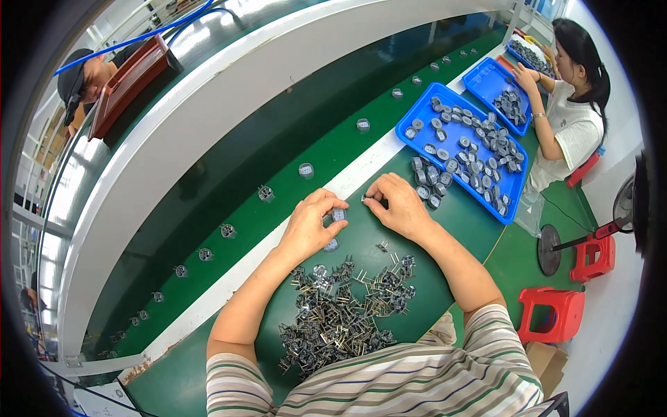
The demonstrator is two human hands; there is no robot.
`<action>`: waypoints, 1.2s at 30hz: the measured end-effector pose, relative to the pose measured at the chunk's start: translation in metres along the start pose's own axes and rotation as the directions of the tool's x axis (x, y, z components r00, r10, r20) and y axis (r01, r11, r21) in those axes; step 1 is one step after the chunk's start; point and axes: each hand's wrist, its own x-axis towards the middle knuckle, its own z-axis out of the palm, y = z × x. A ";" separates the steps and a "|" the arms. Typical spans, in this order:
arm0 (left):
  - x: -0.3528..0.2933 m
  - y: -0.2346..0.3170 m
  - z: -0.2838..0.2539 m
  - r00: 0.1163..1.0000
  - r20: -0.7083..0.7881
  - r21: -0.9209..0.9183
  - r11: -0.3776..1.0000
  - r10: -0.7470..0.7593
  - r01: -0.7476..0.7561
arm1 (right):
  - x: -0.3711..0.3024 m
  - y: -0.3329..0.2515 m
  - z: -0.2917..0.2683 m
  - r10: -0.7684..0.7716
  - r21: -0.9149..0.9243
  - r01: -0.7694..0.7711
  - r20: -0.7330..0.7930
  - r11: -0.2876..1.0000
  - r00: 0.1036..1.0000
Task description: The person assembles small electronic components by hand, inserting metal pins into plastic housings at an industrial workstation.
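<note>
The left hand (pixel 311 221) curls thumb and fingers around the rim of a grey round piece (pixel 339 215), likely so that its face stays clear toward the right hand (pixel 398 207), whose thumb and forefinger pinch a tiny part (pixel 364 198). The heap of pronged parts (pixel 337 323) lies on the tabletop (pixel 445 254) between the forearms, and the blue tray (pixel 513 189) of grey pieces stands beyond the right hand, both presumably for short reaches. Ahead of the hands, the green belt (pixel 326 144) carries spaced-out pieces, perhaps set apart to avoid knocking. Fingers mask much of the tiny part, so its kind cannot be told; a second grey piece (pixel 331 244) is partly covered beneath the left hand, and overlap hides the heap's lower layers.
</note>
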 end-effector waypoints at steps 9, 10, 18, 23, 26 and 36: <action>-0.002 0.007 0.006 0.984 -0.171 0.233 0.972 0.041 0.000 | 0.000 0.003 0.002 -0.125 -0.030 0.122 -0.117 0.992 0.985; -0.002 0.004 0.007 0.984 -0.172 0.234 0.972 0.041 0.000 | 0.001 0.002 0.002 -0.126 -0.030 0.124 -0.117 0.992 0.985; -0.003 0.006 0.010 0.991 -0.091 0.223 0.971 0.103 -0.080 | 0.000 -0.011 0.012 -0.068 0.246 0.092 -0.104 0.965 0.992; -0.004 0.015 0.003 0.992 -0.035 0.247 0.962 0.125 -0.113 | 0.002 -0.008 0.007 0.002 0.248 0.018 -0.081 0.969 0.997; -0.004 0.006 0.003 0.993 0.005 0.290 0.950 0.116 -0.112 | 0.002 -0.012 0.005 0.022 0.237 -0.003 -0.076 0.972 0.997; -0.002 0.005 -0.006 0.985 0.038 0.190 0.967 0.167 -0.171 | 0.000 -0.005 0.001 -0.077 -0.009 0.077 -0.135 0.997 0.988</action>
